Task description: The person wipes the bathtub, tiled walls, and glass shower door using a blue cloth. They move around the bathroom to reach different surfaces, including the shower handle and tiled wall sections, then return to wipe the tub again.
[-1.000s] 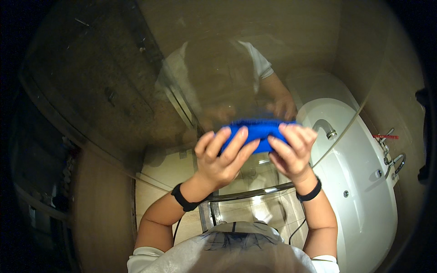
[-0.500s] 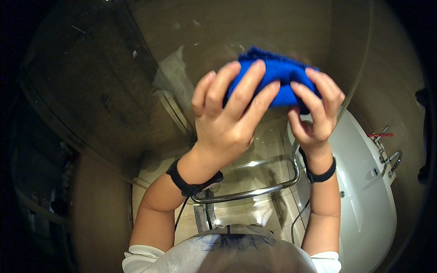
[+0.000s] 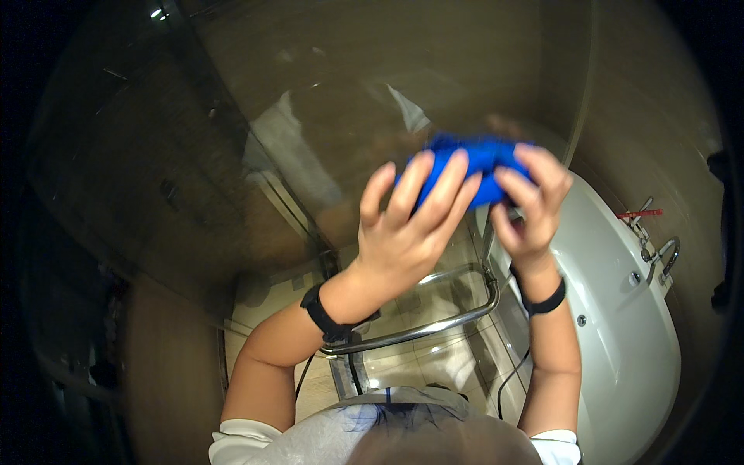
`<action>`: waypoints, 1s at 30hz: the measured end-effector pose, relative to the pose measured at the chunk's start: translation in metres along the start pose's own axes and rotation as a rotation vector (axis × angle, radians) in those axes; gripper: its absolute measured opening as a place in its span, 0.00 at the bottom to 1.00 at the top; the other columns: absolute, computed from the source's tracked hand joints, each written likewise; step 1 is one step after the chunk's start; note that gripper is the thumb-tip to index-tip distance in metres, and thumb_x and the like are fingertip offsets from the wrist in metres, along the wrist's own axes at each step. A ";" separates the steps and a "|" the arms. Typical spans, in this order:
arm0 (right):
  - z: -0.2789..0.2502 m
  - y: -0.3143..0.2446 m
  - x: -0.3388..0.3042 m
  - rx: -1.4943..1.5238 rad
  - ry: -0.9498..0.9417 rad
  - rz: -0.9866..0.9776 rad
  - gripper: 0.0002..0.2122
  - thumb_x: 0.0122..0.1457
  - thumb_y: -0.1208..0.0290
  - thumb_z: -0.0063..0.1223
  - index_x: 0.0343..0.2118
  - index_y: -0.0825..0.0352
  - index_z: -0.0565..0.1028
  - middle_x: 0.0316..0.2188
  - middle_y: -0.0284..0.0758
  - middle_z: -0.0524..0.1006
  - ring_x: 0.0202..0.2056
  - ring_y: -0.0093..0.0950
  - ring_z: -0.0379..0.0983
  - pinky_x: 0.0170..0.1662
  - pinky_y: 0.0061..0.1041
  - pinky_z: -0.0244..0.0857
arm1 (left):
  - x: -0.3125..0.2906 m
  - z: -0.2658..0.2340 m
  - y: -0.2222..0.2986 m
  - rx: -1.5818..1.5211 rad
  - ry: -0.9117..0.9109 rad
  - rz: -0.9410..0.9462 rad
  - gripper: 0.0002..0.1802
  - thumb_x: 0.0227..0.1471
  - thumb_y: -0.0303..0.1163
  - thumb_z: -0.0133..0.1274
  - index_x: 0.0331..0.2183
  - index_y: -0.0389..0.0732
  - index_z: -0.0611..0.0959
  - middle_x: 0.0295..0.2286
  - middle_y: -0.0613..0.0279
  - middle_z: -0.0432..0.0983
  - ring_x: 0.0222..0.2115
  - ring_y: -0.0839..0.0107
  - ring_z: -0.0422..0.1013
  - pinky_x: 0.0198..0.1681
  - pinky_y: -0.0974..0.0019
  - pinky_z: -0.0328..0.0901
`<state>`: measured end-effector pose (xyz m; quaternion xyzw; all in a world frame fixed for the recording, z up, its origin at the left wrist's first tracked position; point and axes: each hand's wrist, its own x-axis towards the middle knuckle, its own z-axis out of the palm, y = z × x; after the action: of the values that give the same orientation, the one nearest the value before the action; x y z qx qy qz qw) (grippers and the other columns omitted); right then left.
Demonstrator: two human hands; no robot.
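Note:
A folded bright blue cloth (image 3: 484, 190) is held up between my two hands, in front of a shiny see-through glass panel (image 3: 349, 70). My left hand (image 3: 407, 232) lies over the cloth's left part, its fingers slightly apart and pressing on it. On the right end, my right hand (image 3: 535, 205) grips the cloth with thumb and bent fingers; it is a little blurred. The cloth's far side is hidden, so I cannot tell whether it touches the glass.
A curved metal bar (image 3: 434, 327) crosses below my hands, above a tiled floor (image 3: 415, 364). To the right is a white bathtub (image 3: 620, 364) with a metal faucet (image 3: 668, 260). A dark panel (image 3: 155, 178) stands at the left. Black cables hang beside both arms.
Both hands and the blue cloth have moved down together, the left hand also a little to the right. A pale reflection shows in the glass above the cloth. The view has shifted slightly.

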<state>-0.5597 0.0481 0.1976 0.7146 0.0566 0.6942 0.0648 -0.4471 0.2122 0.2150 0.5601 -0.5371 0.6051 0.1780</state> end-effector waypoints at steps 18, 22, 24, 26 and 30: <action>-0.006 0.041 -0.043 0.004 0.088 0.246 0.18 0.38 0.84 0.55 0.37 0.64 0.75 0.44 0.43 0.73 0.44 0.43 0.69 0.48 0.38 0.65 | 0.022 0.056 0.044 -0.121 -0.058 0.128 0.20 0.46 0.36 0.50 0.44 0.49 0.82 0.50 0.70 0.71 0.51 0.69 0.64 0.60 0.58 0.48; 0.003 0.050 -0.004 0.013 0.194 0.249 0.19 0.38 0.85 0.54 0.38 0.64 0.77 0.45 0.41 0.73 0.45 0.40 0.69 0.49 0.36 0.63 | 0.059 0.056 0.027 -0.139 0.082 0.074 0.17 0.46 0.34 0.50 0.39 0.44 0.83 0.48 0.64 0.72 0.50 0.65 0.66 0.58 0.58 0.52; 0.008 0.041 -0.006 0.013 0.160 0.304 0.20 0.38 0.85 0.53 0.39 0.63 0.77 0.45 0.41 0.73 0.46 0.40 0.69 0.49 0.36 0.62 | 0.055 0.052 0.023 -0.141 0.029 0.035 0.15 0.46 0.33 0.50 0.38 0.43 0.83 0.46 0.64 0.74 0.49 0.64 0.67 0.58 0.58 0.52; 0.008 0.025 -0.026 0.013 0.090 0.257 0.21 0.37 0.83 0.56 0.39 0.62 0.77 0.46 0.39 0.73 0.46 0.40 0.69 0.49 0.36 0.61 | 0.032 0.043 0.021 -0.106 -0.004 0.065 0.15 0.47 0.33 0.50 0.39 0.45 0.84 0.47 0.66 0.74 0.48 0.65 0.68 0.57 0.59 0.54; 0.006 -0.003 -0.092 0.059 -0.119 0.279 0.19 0.39 0.80 0.60 0.39 0.61 0.78 0.46 0.37 0.72 0.47 0.38 0.69 0.47 0.37 0.59 | -0.037 0.043 0.029 -0.115 -0.135 0.172 0.16 0.46 0.33 0.54 0.40 0.48 0.84 0.48 0.69 0.73 0.48 0.67 0.66 0.56 0.61 0.55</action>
<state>-0.5565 0.0353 0.1062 0.7571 -0.0265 0.6509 -0.0501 -0.4389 0.1793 0.1611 0.5402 -0.6277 0.5474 0.1206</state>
